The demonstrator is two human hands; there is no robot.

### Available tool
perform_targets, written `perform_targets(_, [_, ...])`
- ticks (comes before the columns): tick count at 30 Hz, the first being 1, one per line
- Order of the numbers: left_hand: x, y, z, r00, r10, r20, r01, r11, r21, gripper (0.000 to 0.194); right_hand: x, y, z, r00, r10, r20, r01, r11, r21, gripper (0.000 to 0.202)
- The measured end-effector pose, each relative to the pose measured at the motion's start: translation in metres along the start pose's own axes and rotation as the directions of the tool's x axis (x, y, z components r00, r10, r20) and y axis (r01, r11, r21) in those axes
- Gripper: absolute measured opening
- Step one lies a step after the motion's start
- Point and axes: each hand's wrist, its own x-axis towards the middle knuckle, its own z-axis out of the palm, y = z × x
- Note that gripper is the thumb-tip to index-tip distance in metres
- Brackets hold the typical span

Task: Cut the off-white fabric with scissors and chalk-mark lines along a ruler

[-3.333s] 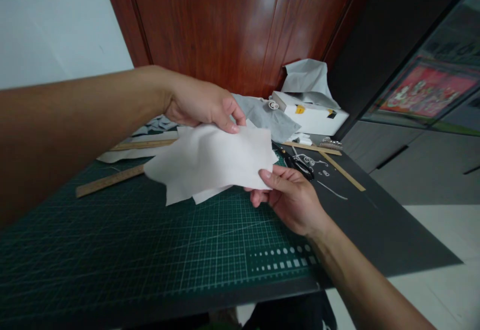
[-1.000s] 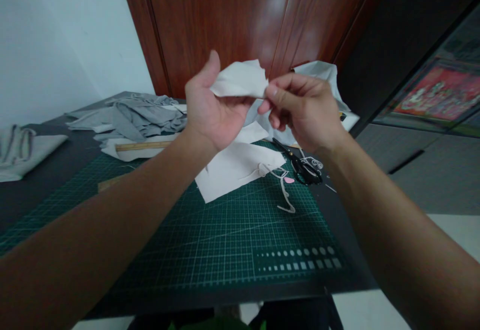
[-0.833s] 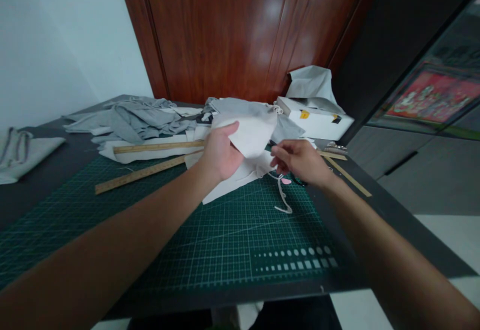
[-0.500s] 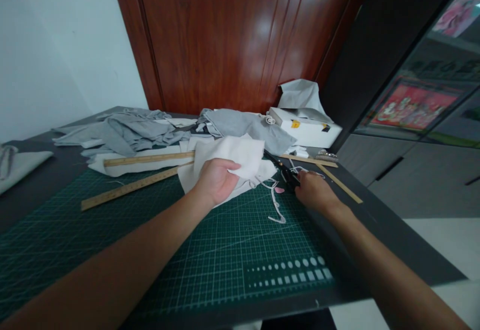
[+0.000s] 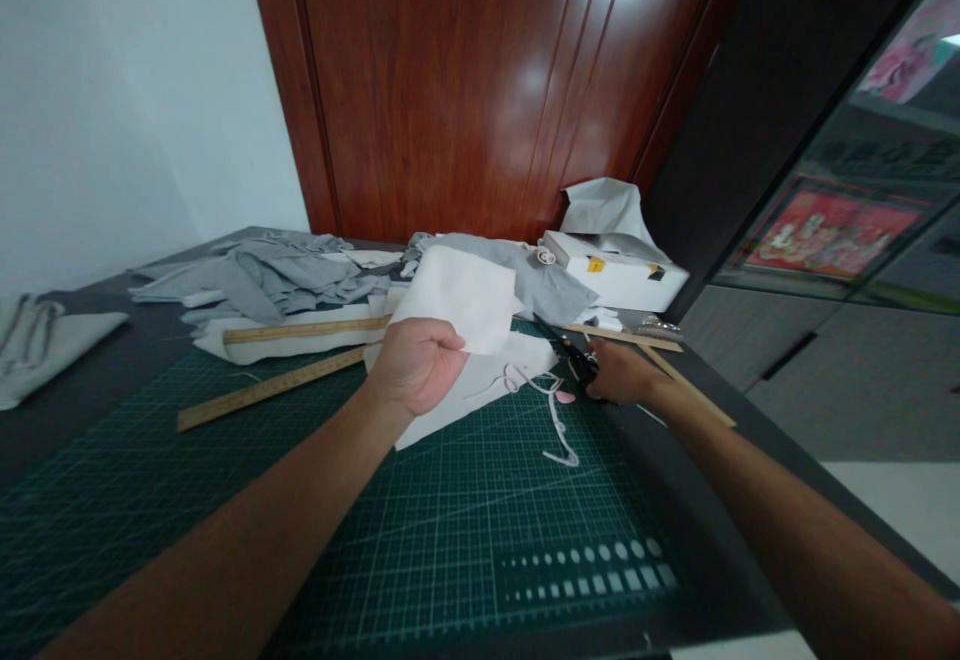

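Note:
Pinched in my left hand is a white piece of fabric, held up above the cutting mat by its lower edge. Below it, another white fabric piece lies on the mat. My right hand is closed around black-handled scissors, low over the mat's right edge, with the blades pointing away and to the left. Thin white fabric strips curl on the mat between my hands, beside a small pink piece.
The green cutting mat covers much of the dark table. Wooden rulers lie at the left, with more strips at the right. Grey cloth is heaped at the back, near a white box. A wooden door stands behind.
My left hand has turned and raised the white fabric, so it spreads flatter and more of the piece beneath shows. The scissors stay in my right hand, nearly in place. The view has shifted slightly.

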Motion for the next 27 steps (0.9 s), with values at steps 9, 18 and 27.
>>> perform_targets(9, [-0.002,0.019,-0.001,0.996,0.079,0.048,-0.082,0.995,0.063,0.093,-0.008,-0.001,0.005,0.992,0.027,0.12,-0.077,0.899,0.43,0.036])
perform_targets(18, [0.018,0.064,0.022,0.954,0.294,0.063,-0.295,0.955,0.012,0.103,-0.068,-0.05,0.013,0.962,-0.189,-0.194,0.234,0.215,0.948,0.031])
perform_targets(27, [0.077,0.052,0.01,0.984,0.175,0.031,-0.172,0.983,-0.065,0.094,-0.051,-0.161,0.057,0.899,-0.23,-0.373,0.353,-0.126,0.927,0.047])
